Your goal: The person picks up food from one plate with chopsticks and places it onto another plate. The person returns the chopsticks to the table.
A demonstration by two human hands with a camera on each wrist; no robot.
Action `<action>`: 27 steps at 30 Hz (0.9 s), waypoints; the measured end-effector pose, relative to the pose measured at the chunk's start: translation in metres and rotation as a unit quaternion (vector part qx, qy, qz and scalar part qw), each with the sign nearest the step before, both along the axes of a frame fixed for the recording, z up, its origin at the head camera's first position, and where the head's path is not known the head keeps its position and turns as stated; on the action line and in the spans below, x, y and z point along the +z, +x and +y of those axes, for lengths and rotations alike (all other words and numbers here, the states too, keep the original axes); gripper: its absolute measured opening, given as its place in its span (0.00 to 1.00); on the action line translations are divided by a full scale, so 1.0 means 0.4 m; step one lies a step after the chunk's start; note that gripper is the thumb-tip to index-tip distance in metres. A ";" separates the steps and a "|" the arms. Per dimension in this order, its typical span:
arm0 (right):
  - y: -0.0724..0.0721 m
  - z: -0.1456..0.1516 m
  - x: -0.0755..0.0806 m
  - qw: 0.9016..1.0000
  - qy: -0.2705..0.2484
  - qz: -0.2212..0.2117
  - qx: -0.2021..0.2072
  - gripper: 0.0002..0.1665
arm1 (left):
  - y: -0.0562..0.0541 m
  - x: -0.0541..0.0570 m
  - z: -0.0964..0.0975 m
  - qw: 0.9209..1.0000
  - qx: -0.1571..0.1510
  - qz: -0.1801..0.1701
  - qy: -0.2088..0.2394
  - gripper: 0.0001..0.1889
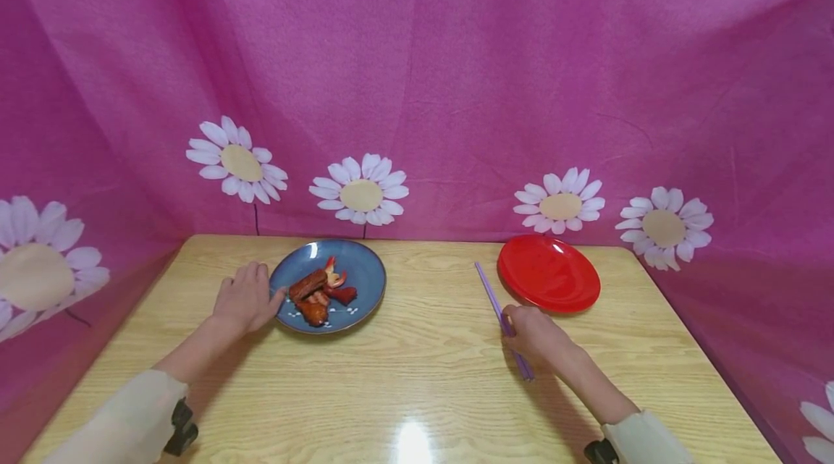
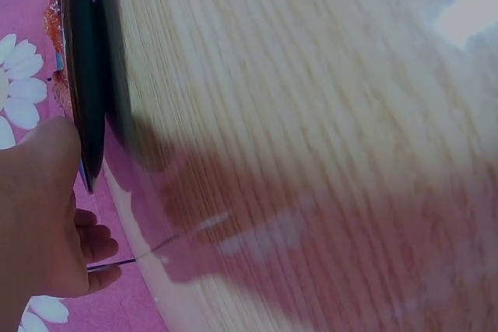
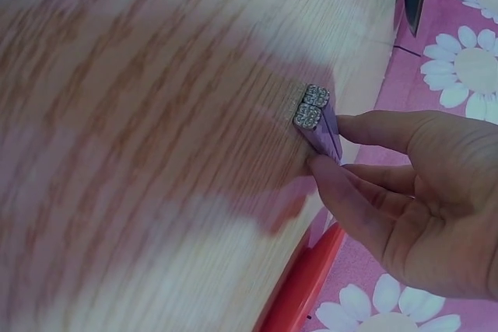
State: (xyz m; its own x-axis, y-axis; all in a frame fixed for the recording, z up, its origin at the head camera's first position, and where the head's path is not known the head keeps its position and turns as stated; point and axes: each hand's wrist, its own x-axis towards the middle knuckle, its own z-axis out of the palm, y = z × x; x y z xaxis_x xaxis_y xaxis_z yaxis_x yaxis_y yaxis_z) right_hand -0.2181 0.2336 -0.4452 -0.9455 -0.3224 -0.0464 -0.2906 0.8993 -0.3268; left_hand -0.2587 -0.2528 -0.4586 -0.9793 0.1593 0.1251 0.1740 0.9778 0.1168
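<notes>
In the head view, the left forearm comes from eight o'clock, and the left hand (image 1: 247, 297) lies with loose fingers, its thumb at the rim of the blue plate (image 1: 365, 268), which is at three o'clock from it and carries food pieces (image 1: 314, 312). The right forearm comes from four o'clock; the right hand (image 1: 537, 334) pinches the purple chopsticks (image 1: 490, 290), which point to eleven and five o'clock. The red plate (image 1: 549, 273) is near, at twelve o'clock from this hand.

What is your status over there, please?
Right hand grips purple chopsticks; left hand at edge of blue plate. Food on the plate. No obstruction seen.
</notes>
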 end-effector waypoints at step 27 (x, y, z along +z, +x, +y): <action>0.003 0.005 -0.013 0.995 -0.061 -0.002 -0.078 0.09 | -0.001 -0.011 -0.004 0.999 0.000 -0.037 -0.010 0.22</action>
